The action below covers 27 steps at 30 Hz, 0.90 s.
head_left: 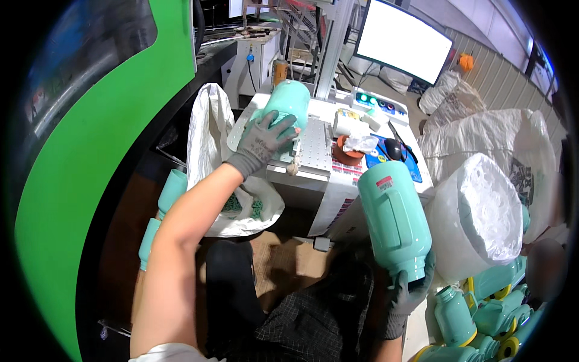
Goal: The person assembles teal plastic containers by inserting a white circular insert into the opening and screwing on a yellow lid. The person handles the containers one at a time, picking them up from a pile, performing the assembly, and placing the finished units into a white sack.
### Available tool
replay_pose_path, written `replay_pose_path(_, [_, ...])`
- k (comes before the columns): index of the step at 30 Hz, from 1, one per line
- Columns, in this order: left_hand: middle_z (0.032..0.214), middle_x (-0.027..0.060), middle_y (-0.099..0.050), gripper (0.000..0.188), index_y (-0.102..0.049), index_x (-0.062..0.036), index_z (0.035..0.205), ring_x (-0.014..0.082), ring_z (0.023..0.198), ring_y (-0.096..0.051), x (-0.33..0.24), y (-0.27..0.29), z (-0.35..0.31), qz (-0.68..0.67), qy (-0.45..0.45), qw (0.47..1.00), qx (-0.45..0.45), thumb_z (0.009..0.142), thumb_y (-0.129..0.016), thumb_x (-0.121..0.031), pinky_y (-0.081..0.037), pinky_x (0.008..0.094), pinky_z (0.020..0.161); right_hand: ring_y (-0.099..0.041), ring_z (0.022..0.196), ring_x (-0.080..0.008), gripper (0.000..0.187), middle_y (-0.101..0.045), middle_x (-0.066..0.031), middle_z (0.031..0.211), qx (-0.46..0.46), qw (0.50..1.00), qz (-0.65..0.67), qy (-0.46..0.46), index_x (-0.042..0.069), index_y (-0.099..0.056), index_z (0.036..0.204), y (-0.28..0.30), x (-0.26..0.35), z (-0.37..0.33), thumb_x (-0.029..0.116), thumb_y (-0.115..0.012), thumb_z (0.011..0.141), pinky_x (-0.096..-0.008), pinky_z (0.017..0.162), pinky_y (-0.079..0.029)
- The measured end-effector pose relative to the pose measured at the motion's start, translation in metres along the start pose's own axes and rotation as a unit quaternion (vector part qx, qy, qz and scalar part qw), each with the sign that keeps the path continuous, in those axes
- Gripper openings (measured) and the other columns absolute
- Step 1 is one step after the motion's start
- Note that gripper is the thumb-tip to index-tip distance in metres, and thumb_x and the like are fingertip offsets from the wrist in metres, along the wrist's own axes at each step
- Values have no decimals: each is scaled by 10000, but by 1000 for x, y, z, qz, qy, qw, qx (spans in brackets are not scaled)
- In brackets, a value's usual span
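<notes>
The white perforated work plate (313, 148) of the bench machine serves as the landmark here. The left hand (260, 140), in a grey knit glove, reaches out over the near-left corner of that plate and is closed around the side of a mint-green flask body (288, 104), fingers wrapped over its rounded wall. That flask stands roughly upright on or just above the plate, its long axis running up and slightly away from the person, so it lies beyond and above the palm; whether its base touches the plate cannot be told. The right hand (409, 294), also gloved, is well short of the plate, down to its near-right, and is clamped on the narrow lower end of a second mint-green flask body (395, 220). This one rises from the grip, long axis tilted up and leaning left toward the plate, its broad end nearest the plate's front edge. Of the two, the left hand is the nearer to the plate. Right of the plate lies a clear bag of white parts (479, 211); nearer and lower right, more green flasks with yellow caps (482, 314). A white sack (208, 139) hangs left of the plate, and a lit monitor (403, 39) stands behind it.
</notes>
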State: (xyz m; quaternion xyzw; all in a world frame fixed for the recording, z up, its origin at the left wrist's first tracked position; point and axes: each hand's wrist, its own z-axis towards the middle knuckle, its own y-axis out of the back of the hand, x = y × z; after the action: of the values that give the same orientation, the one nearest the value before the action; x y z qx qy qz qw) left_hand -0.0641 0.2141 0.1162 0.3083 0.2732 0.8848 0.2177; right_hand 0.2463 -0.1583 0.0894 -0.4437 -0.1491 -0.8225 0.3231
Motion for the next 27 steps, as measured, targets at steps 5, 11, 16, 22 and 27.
replay_pose_path(5, [1369,110,-625,694,-573,-195,1385,352,1201,-587,-61,163,-56,-231,75,956,-167,811,-784,-523,-489,482,963,-470,1413,-283,882,-459,-178,1560,16,999,-17,29,-64,-355,1567,-53,6,54,-38,-809,811,-424,1199,-356])
replay_pose_path(11, [1240,175,-677,860,-563,-9,1367,295,1102,-687,-164,234,-150,-661,248,701,-103,699,-968,-368,-559,419,957,-565,1366,-294,912,-504,-189,1539,194,951,-64,231,0,-421,1540,-211,-26,86,142,-909,783,-393,1081,-513])
replay_pose_path(16, [1263,107,-674,867,-546,-23,1408,238,1189,-624,-194,230,-191,-669,388,627,98,704,-954,-320,-463,394,1063,-742,929,-353,857,-485,-125,1570,190,882,-290,320,211,-461,1534,-346,-33,83,502,-822,814,-414,713,-602])
replay_pose_path(22, [1195,106,-673,766,-617,-32,1332,282,1067,-612,-171,226,-195,-670,341,649,119,707,-936,-339,-477,434,993,-747,875,-396,843,-313,-156,1678,276,835,-419,224,291,-392,1581,-380,-56,80,505,-757,852,-492,675,-594])
replay_pose_path(27, [1172,117,-649,746,-631,-68,1290,344,1067,-590,-190,214,-177,-701,278,642,137,682,-933,-377,-483,463,948,-534,471,-162,259,-562,-27,610,213,717,-548,374,52,-631,1208,-338,-202,122,174,-557,992,-342,428,-440])
